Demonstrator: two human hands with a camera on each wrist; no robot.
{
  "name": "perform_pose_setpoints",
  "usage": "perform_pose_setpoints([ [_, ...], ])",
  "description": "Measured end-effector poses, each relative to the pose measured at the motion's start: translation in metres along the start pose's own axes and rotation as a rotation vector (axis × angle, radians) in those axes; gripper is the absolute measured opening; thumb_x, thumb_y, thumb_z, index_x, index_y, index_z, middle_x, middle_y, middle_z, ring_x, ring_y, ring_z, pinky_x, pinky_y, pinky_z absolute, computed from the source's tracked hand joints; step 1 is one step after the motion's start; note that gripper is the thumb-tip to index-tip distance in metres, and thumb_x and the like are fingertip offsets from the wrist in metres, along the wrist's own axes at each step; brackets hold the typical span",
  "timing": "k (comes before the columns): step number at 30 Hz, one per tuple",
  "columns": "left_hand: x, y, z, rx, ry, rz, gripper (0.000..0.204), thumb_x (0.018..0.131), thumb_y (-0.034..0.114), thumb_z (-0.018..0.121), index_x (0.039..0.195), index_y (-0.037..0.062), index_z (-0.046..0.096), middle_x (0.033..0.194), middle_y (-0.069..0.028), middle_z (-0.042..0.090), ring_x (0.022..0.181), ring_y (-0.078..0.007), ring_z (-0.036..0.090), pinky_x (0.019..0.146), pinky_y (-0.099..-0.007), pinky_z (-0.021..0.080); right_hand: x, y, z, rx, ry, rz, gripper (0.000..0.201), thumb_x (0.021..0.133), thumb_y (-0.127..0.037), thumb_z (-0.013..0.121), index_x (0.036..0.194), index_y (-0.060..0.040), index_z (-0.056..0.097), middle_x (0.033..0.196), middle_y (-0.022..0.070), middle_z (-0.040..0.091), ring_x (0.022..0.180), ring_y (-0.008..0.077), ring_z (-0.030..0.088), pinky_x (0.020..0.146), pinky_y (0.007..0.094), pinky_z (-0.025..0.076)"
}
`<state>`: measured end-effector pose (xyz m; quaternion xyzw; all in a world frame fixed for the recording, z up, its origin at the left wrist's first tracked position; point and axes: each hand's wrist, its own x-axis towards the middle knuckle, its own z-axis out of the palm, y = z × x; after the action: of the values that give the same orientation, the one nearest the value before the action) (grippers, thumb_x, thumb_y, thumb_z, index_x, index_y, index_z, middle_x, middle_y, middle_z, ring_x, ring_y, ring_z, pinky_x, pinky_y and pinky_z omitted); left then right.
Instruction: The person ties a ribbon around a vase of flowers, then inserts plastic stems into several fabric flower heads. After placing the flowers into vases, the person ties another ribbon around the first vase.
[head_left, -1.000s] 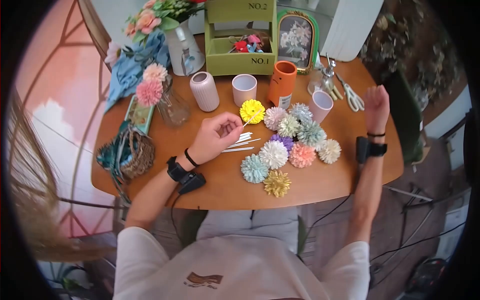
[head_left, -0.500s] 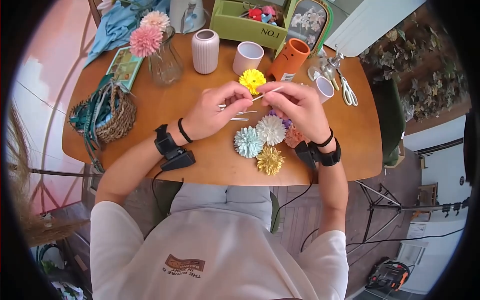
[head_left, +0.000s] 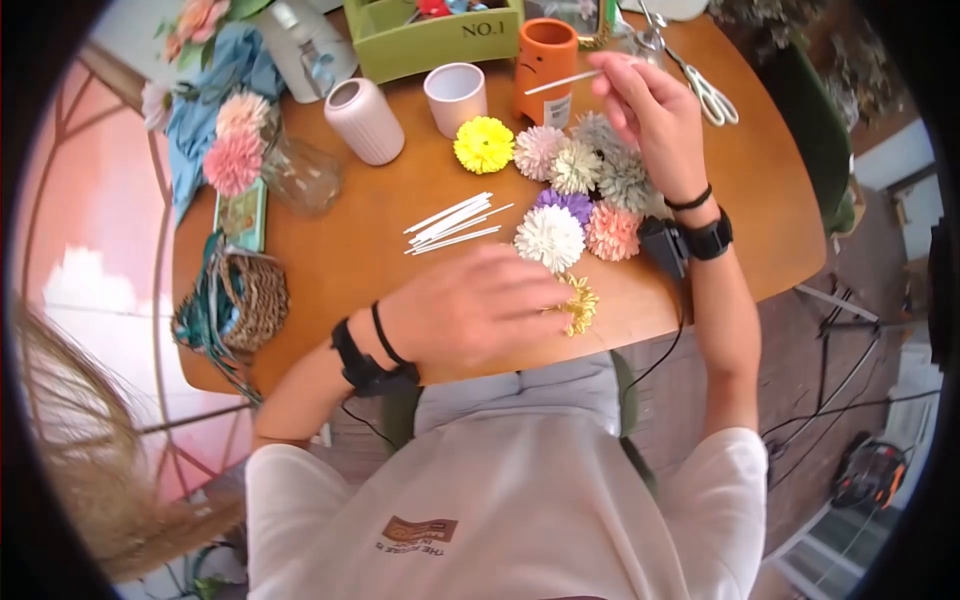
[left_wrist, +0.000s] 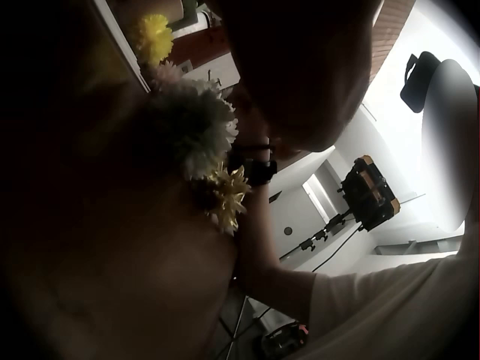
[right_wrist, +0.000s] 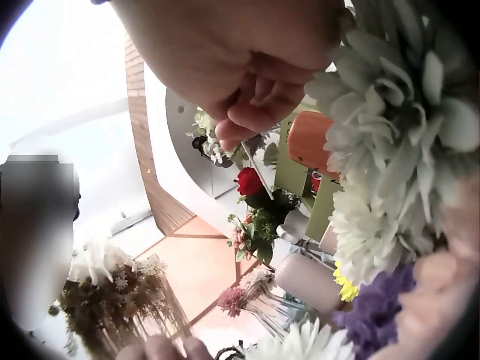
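My right hand (head_left: 655, 125) pinches one end of a thin white stick (head_left: 562, 83), raised beside the orange vase (head_left: 546, 65). In the right wrist view the stick (right_wrist: 259, 172) pokes out past the fingertips. My left hand (head_left: 480, 305) is blurred, its fingers stretched over the table's near edge beside the gold flower head (head_left: 580, 305). The light blue flower head is hidden behind that hand. Above it lie a white flower head (head_left: 549, 238) and a loose pile of white sticks (head_left: 455, 222). A yellow flower head (head_left: 484, 145) sits farther back.
A ribbed pink vase (head_left: 365, 120) and a pink cup (head_left: 456, 98) stand behind the sticks. More flower heads, including a peach one (head_left: 613, 232), lie to the right. A woven basket (head_left: 258, 300) is at the left; scissors (head_left: 712, 95) lie back right.
Both hands were together at a white stick; now the right hand has carried it up and right. The left hand has let go and come down toward the near flower heads.
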<state>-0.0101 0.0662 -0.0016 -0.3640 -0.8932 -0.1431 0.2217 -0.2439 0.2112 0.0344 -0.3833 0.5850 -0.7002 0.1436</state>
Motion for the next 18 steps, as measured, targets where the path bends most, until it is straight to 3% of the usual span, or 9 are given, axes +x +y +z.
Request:
perform_pose_setpoints([
  [3,0.006,0.012,0.009,-0.129,-0.119,0.009,0.039,0.085,0.011,0.07,0.123,0.007,0.066,0.135,-0.007,0.061,0.118,-0.0239,0.059,0.1,-0.0395,0.049,-0.002,0.002,0.003,0.058,-0.055,-0.011,0.027,0.104,-0.021,0.059,0.116,-0.0004,0.073,0.092,0.0011,0.073,0.065,0.0017,0.056,0.054,0.0175,0.043],
  [10,0.005,0.001,0.019,0.029,-0.184,-0.197,0.041,0.086,0.007,0.068,0.125,0.0007,0.063,0.141,-0.0109,0.057,0.127,-0.0273,0.056,0.106,-0.0433,0.046,-0.011,-0.007,0.008,0.105,-0.15,-0.052,0.028,0.104,-0.02,0.06,0.116,0.0015,0.073,0.095,0.0041,0.074,0.071,0.0042,0.063,0.058,0.0191,0.05],
  [13,0.008,0.0,0.014,0.023,-0.168,-0.206,0.043,0.085,0.003,0.066,0.128,0.0024,0.062,0.141,-0.0119,0.057,0.126,-0.031,0.056,0.107,-0.0455,0.044,-0.011,-0.005,0.007,0.121,-0.184,-0.057,0.028,0.103,-0.021,0.061,0.116,0.0006,0.073,0.096,0.0036,0.074,0.075,0.0048,0.064,0.062,0.0201,0.051],
  [18,0.007,-0.012,0.012,0.008,-0.015,-0.357,0.048,0.088,-0.006,0.058,0.135,0.0045,0.059,0.145,-0.0159,0.053,0.132,-0.0369,0.05,0.112,-0.048,0.039,-0.007,0.008,0.008,0.05,-0.179,-0.196,0.026,0.104,-0.021,0.059,0.114,-0.001,0.073,0.1,0.0027,0.072,0.08,0.0057,0.065,0.067,0.0219,0.053],
])
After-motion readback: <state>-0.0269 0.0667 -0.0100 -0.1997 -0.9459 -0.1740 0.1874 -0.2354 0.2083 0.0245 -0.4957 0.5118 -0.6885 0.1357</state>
